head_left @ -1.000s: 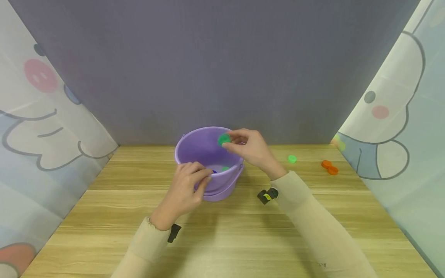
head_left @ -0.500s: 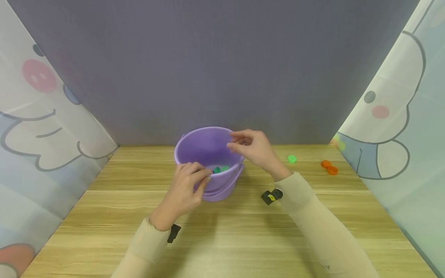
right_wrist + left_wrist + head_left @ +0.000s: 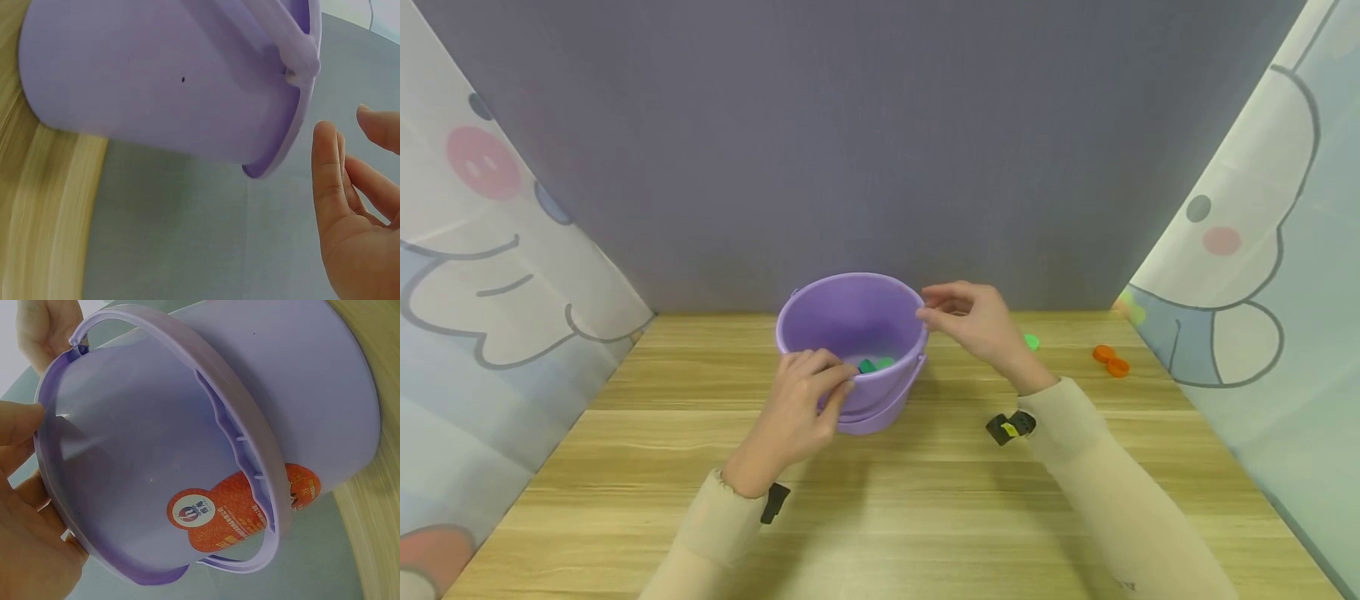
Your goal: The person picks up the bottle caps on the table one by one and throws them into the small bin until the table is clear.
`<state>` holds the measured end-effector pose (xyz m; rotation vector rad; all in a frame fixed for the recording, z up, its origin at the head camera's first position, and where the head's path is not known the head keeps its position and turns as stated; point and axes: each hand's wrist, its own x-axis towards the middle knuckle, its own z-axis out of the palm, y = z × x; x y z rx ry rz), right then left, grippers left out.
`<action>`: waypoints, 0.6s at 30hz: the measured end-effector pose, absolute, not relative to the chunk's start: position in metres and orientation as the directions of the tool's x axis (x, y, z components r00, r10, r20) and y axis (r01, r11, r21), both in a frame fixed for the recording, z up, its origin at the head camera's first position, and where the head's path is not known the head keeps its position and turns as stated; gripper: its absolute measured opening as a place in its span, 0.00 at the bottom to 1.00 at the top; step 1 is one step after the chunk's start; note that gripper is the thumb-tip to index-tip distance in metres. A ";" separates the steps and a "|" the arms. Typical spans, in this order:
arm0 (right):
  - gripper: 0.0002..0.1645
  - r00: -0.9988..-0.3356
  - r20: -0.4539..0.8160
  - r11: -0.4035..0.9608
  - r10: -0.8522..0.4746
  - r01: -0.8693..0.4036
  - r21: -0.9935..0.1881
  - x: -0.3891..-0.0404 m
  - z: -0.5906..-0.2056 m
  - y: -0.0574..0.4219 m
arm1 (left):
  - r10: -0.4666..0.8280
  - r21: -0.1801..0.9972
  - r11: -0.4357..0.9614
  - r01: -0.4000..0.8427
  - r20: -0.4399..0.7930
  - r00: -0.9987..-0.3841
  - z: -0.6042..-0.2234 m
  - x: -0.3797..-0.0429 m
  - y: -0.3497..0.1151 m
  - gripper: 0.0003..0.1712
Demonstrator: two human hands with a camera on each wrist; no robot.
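Observation:
A purple bucket (image 3: 842,317) stands upright on the table, its handle (image 3: 250,434) hanging down on the near side. My left hand (image 3: 801,408) grips the near rim, fingers over the edge and thumb on the outside. Inside at the bottom lie a dark green bottle cap (image 3: 867,367) and a light green one; a sliver of dark blue shows beside my fingertips. My right hand (image 3: 973,321) is at the right rim with nothing in it, and the right wrist view shows its fingers loosely extended, apart from the bucket. Part of the bucket floor is hidden by the near wall.
On the wooden table (image 3: 925,517), right of the bucket, a light green cap (image 3: 1032,342) shows partly behind my right wrist. Farther right, two orange caps (image 3: 1118,367) touch each other. A grey panel (image 3: 880,150) rises behind, with printed cloth at both sides.
My right hand let the dark green cap drop into the bucket, then drew back to the right, past the rim. My left hand has stayed on the rim.

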<state>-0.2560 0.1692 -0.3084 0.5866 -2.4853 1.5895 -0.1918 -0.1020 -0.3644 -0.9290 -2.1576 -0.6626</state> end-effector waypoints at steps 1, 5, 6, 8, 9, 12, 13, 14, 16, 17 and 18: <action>0.27 -0.917 0.312 0.372 -0.250 -0.388 -0.843 -0.256 -0.308 0.171 | 0.419 0.177 0.615 0.768 0.752 -0.508 -0.364 -0.192 -0.102 0.07; 0.26 -0.918 0.303 0.387 -0.254 -0.384 -0.838 -0.255 -0.308 0.175 | 0.418 0.175 0.615 0.769 0.755 -0.506 -0.364 -0.192 -0.103 0.08; 0.26 -0.919 0.300 0.389 -0.255 -0.382 -0.838 -0.255 -0.308 0.176 | 0.417 0.174 0.615 0.769 0.756 -0.505 -0.364 -0.192 -0.103 0.08; 0.26 -0.920 0.299 0.396 -0.253 -0.380 -0.836 -0.254 -0.309 0.178 | 0.417 0.174 0.614 0.770 0.757 -0.503 -0.365 -0.192 -0.103 0.08; 0.26 -0.921 0.299 0.397 -0.251 -0.379 -0.836 -0.254 -0.310 0.179 | 0.417 0.174 0.614 0.770 0.757 -0.503 -0.365 -0.192 -0.103 0.08; 0.25 -0.922 0.300 0.391 -0.245 -0.377 -0.840 -0.254 -0.311 0.182 | 0.416 0.177 0.612 0.771 0.757 -0.504 -0.365 -0.192 -0.103 0.08; 0.25 -0.922 0.301 0.391 -0.244 -0.378 -0.840 -0.254 -0.312 0.183 | 0.415 0.178 0.611 0.771 0.758 -0.504 -0.365 -0.193 -0.103 0.08; 0.25 -0.922 0.300 0.391 -0.245 -0.376 -0.840 -0.253 -0.312 0.184 | 0.414 0.179 0.612 0.771 0.758 -0.504 -0.366 -0.193 -0.103 0.08; 0.25 -0.923 0.296 0.393 -0.247 -0.375 -0.840 -0.253 -0.313 0.187 | 0.411 0.180 0.612 0.770 0.759 -0.505 -0.366 -0.193 -0.104 0.08; 0.25 -0.923 0.294 0.400 -0.248 -0.374 -0.837 -0.252 -0.314 0.189 | 0.410 0.180 0.614 0.769 0.760 -0.505 -0.367 -0.193 -0.104 0.08; 0.25 -0.924 0.290 0.407 -0.249 -0.372 -0.834 -0.252 -0.314 0.190 | 0.409 0.180 0.614 0.768 0.759 -0.506 -0.367 -0.193 -0.104 0.08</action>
